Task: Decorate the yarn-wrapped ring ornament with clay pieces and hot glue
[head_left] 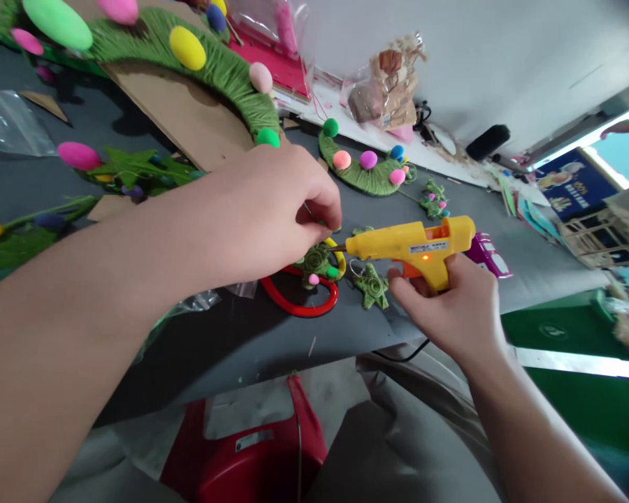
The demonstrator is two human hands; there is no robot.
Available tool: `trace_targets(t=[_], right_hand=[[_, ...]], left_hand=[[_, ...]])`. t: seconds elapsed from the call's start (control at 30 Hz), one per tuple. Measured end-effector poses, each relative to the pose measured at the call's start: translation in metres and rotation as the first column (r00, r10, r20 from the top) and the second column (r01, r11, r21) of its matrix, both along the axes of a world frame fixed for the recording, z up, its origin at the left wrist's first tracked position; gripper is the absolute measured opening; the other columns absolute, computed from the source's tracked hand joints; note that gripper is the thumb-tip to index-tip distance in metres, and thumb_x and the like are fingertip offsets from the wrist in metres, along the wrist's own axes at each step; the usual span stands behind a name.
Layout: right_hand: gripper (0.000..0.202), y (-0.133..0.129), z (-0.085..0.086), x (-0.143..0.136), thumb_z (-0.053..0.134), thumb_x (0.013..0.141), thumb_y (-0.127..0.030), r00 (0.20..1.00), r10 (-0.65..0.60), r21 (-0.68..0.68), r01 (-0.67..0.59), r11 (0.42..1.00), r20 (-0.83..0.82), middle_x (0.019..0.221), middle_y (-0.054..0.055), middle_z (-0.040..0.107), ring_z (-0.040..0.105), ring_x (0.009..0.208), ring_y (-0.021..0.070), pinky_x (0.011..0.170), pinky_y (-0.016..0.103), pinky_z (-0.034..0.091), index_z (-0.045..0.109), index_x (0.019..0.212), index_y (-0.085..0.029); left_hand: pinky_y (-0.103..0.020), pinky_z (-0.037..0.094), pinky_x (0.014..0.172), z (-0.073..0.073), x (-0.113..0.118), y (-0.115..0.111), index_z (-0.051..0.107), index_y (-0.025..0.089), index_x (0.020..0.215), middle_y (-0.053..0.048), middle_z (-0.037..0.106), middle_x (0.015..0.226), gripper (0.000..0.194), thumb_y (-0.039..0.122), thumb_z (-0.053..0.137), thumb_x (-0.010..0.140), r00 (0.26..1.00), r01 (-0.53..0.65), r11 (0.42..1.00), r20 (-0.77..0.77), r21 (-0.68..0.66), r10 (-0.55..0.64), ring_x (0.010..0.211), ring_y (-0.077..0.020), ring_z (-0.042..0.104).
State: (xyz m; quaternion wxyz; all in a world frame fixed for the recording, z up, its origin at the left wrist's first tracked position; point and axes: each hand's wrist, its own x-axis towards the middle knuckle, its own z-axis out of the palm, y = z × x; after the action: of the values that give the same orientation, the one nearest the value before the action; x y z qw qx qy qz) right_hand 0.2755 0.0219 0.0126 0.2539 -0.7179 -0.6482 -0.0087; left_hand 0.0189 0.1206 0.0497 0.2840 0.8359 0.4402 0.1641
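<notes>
My right hand (464,300) grips a yellow glue gun (388,239) by its handle, a finger near the orange trigger, and an orange light glows on its side. The gun's nozzle points left, close beside my left fingertips. Fingers pinched together, my left hand (293,192) hovers over a small green yarn-wrapped star (315,260) with pink and green pompoms. What those fingers pinch is too small to make out. Under the star lie scissors (307,309) with red and yellow handles. Another green star (371,285) with a string loop rests below the nozzle.
A large green yarn-wrapped crescent (230,87) with colourful eggs lies on cardboard (183,115) at upper left. A smaller crescent (370,180) and a pompom star (434,199) are farther back. Bagged supplies (393,84) stand by the wall. A red stool (251,461) is below the table.
</notes>
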Motion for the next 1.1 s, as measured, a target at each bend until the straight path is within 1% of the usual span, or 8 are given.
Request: trace_targets(t=[0.17,0.33,0.47,0.63,0.87,0.93,1.0,1.1], right_hand=[[0.046,0.0,-0.002,0.0,0.087,0.071,-0.043,0.999,-0.011,-0.002,0.01,1.0,-0.05,0.052,-0.007,0.051,0.047,0.048,0.0107,0.042,0.025,0.034,0.046,0.064,-0.025],[0.053,-0.002,-0.003,0.001,0.088,0.072,-0.051,0.999,-0.002,0.019,0.002,1.0,-0.048,0.053,-0.007,0.048,0.044,0.048,0.0101,0.043,0.025,0.033,0.043,0.063,-0.025],[0.045,-0.002,-0.001,-0.002,0.085,0.075,-0.042,0.999,0.002,0.013,-0.001,1.0,-0.034,0.054,-0.006,0.049,0.044,0.049,0.0098,0.041,0.024,0.031,0.046,0.062,-0.024],[0.031,0.0,-0.002,-0.003,0.08,0.074,-0.033,0.999,-0.036,0.015,0.037,0.999,-0.019,0.055,-0.005,0.054,0.045,0.048,0.01,0.042,0.024,0.035,0.052,0.065,-0.024],[0.027,0.001,-0.002,-0.001,0.074,0.072,-0.028,0.999,-0.039,0.006,0.039,0.999,0.006,0.053,-0.006,0.051,0.044,0.047,0.0102,0.043,0.024,0.035,0.048,0.064,-0.024],[0.027,0.0,-0.002,0.0,0.072,0.073,-0.027,1.0,-0.024,0.004,0.024,1.0,0.016,0.052,-0.007,0.05,0.043,0.047,0.01,0.042,0.024,0.034,0.047,0.065,-0.025],[0.027,0.0,-0.002,0.0,0.07,0.073,-0.025,1.0,-0.004,0.014,0.004,1.0,0.028,0.05,-0.008,0.046,0.041,0.045,0.0094,0.041,0.023,0.031,0.044,0.064,-0.025],[0.029,-0.002,-0.001,0.002,0.066,0.075,-0.024,0.999,0.034,0.033,-0.034,0.999,0.029,0.047,-0.009,0.04,0.037,0.042,0.0085,0.04,0.023,0.029,0.04,0.063,-0.026]], left_hand=[[-0.033,0.049,0.062,-0.003,0.0,0.002,0.084,0.03,0.093,-0.001,0.081,0.084,0.018,0.035,0.067,0.088,1.0,0.012,1.0,0.027,0.001,-0.012,0.064,-0.0201,0.068],[-0.034,0.052,0.067,-0.003,0.001,0.002,0.084,0.031,0.093,0.0,0.08,0.084,0.019,0.037,0.067,0.088,1.0,-0.001,1.0,0.017,0.001,0.001,0.066,-0.0212,0.069],[-0.034,0.055,0.071,-0.003,0.0,0.002,0.084,0.03,0.095,0.0,0.081,0.086,0.02,0.036,0.066,0.089,0.999,0.013,1.0,0.031,-0.006,-0.013,0.072,-0.0224,0.071],[-0.032,0.054,0.068,-0.004,0.0,0.002,0.084,0.03,0.097,0.0,0.081,0.087,0.02,0.034,0.066,0.089,0.999,0.017,1.0,0.04,0.006,-0.018,0.072,-0.022,0.072],[-0.027,0.052,0.066,-0.003,0.001,0.002,0.084,0.028,0.096,0.001,0.078,0.083,0.018,0.027,0.067,0.089,0.999,-0.001,1.0,0.037,-0.018,0.002,0.073,-0.0192,0.073],[-0.025,0.048,0.061,-0.006,0.001,0.002,0.084,0.029,0.096,0.003,0.077,0.08,0.018,0.025,0.068,0.087,0.999,-0.008,1.0,0.047,-0.011,0.008,0.068,-0.0172,0.071],[-0.025,0.043,0.054,-0.011,-0.001,0.003,0.083,0.031,0.094,0.005,0.075,0.073,0.019,0.024,0.067,0.086,0.998,-0.003,1.0,0.06,0.007,0.002,0.057,-0.0141,0.066],[-0.027,0.038,0.046,-0.015,-0.002,0.002,0.082,0.032,0.095,0.006,0.074,0.068,0.017,0.028,0.066,0.089,0.996,0.027,1.0,0.09,-0.008,-0.027,0.045,-0.0112,0.058]])
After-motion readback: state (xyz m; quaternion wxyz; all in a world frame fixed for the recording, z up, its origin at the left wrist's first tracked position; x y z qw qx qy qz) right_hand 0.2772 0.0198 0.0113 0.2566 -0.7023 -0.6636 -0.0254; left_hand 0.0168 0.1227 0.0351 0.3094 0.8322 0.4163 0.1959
